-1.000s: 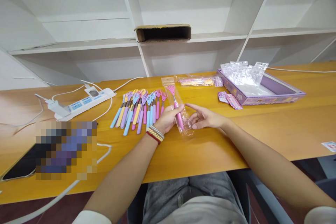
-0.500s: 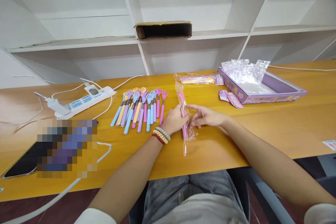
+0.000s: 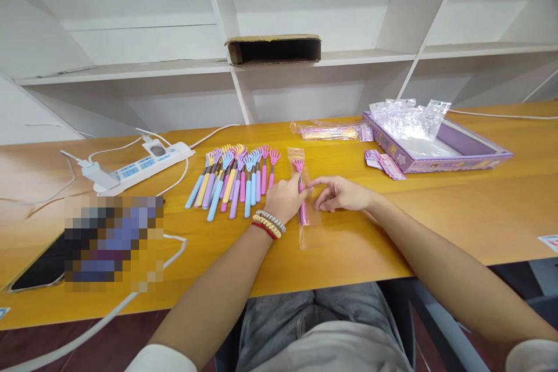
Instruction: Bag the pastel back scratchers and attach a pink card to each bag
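Note:
A pink claw-headed stick [image 3: 302, 211] lies in a clear plastic sleeve [image 3: 297, 154] on the table in front of me. My left hand [image 3: 286, 197] is closed over the sleeve and the stick's middle from the left. At the sleeve's right edge is my right hand [image 3: 337, 193], its index finger stretched toward the left thumb and the other fingers curled; whether it pinches the plastic is too small to tell. Left of my hands lies a group of blue, yellow, purple and pink claw-headed sticks [image 3: 235, 183].
A purple box [image 3: 462, 163] with clear sleeves stands at the right, small pink cards [image 3: 391, 166] beside it. Packed sticks [image 3: 331, 132] lie behind my hands. At the left are a power strip [image 3: 143, 167], cables and a phone [image 3: 41, 267]. White shelves rise behind.
The sleeve with the pink stick now lies flatter and straighter on the table. My left hand has moved slightly left and down. My right hand has shifted slightly left, its index finger still extended.

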{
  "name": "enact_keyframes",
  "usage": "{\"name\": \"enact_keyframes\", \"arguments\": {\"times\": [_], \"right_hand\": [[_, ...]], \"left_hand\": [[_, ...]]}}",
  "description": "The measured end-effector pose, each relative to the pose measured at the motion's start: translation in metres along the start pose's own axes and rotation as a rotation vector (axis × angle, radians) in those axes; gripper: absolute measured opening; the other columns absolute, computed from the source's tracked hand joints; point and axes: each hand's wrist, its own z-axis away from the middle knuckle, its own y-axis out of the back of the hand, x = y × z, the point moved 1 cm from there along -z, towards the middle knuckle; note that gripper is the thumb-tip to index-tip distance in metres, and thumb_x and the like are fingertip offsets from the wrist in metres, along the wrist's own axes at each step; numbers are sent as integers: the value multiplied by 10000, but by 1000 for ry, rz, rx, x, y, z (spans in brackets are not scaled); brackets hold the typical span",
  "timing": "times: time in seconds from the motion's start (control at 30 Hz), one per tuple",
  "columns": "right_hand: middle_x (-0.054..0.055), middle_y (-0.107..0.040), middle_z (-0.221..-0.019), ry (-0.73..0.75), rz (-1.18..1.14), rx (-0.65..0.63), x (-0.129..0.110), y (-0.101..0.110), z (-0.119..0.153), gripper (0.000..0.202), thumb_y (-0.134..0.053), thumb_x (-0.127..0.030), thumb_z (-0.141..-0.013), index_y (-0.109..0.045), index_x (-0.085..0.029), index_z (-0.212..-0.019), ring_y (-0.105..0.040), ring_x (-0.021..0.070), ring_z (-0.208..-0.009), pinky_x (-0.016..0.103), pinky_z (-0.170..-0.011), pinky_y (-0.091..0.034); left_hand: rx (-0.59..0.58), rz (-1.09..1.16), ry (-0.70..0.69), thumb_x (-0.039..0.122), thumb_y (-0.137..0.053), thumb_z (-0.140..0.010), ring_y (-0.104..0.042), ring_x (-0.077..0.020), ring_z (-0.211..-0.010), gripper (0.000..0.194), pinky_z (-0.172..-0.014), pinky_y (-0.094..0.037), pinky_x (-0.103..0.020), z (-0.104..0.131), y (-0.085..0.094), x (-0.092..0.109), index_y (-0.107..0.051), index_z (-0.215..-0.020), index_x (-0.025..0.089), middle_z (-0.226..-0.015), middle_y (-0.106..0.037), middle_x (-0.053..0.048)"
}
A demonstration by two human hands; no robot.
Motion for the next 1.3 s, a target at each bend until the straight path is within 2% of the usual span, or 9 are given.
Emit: {"name": "enact_keyframes", "arguments": {"times": [0.1,0.23,0.37,0.47,0.6,0.73,0.97,1.1,1.3], "right_hand": [[16,-669,-762,14,95,24,-3,0,2,620,-666,-206,-653,-431,-165,-1225,-484,67,-489,204,-497,-388],[-41,-592,-625,87,482,153,-11,-1,7,427,-638,-194,-655,-539,-151,-1068,-468,68,-495,194,-519,-354],[-76,-457,-532,177,722,159,-18,-4,12,191,-614,-185,-657,-591,-146,-843,-390,54,-466,189,-510,-302],[-73,-416,-530,226,725,76,-23,-8,15,166,-649,-268,-663,-597,-148,-766,-349,52,-469,187,-485,-264],[-55,-456,-558,281,743,-51,-30,-24,17,316,-698,-426,-645,-616,-150,-774,-359,60,-490,196,-484,-258],[-21,-523,-622,341,886,-63,-33,-42,13,362,-712,-477,-625,-623,-164,-784,-403,79,-536,210,-513,-260],[-4,-581,-663,371,933,-90,-28,-47,11,68,-608,-245,-738,-620,-178,-735,-466,93,-588,216,-569,-302],[16,-606,-717,420,882,-51,-31,-43,14,87,-552,-180,-766,-637,-169,-755,-493,103,-631,222,-600,-336],[32,-652,-755,350,783,2,-31,-37,12,82,-571,-188,-781,-648,-162,-795,-532,110,-642,225,-601,-366]], "left_hand": [[26,-97,-51,448,-472,-828,-559,-257,-845,325,-784,-402,-367,0,2,1,-596,-993,197,-864,-566,-96],[132,-140,-208,300,-408,-870,-500,-246,-1003,280,-875,-384,-375,-2,5,2,-621,-1018,194,-1072,-523,-112],[59,-12,-372,161,-368,-857,-485,-212,-1059,315,-958,-361,-348,-7,4,-4,-639,-1018,173,-1099,-558,-87],[-6,69,-380,160,-365,-855,-503,-202,-1057,326,-980,-358,-336,-11,1,-9,-644,-1022,163,-1096,-580,-81],[-5,114,-340,177,-373,-854,-516,-200,-1060,322,-985,-358,-333,-14,0,-10,-651,-1015,171,-1106,-589,-72],[2,143,-320,176,-388,-847,-512,-203,-1067,311,-998,-350,-348,-13,1,-8,-661,-996,175,-1098,-595,-76],[-11,142,-340,167,-389,-842,-516,-202,-1064,312,-997,-353,-347,-14,3,-8,-661,-995,168,-1105,-596,-76],[-23,170,-337,171,-407,-833,-515,-201,-1056,291,-985,-366,-351,-12,3,-6,-665,-967,177,-1094,-588,-73],[-85,252,-365,193,-436,-828,-516,-194,-1047,263,-980,-376,-337,-8,2,-1,-671,-947,189,-1077,-584,-71]]}}
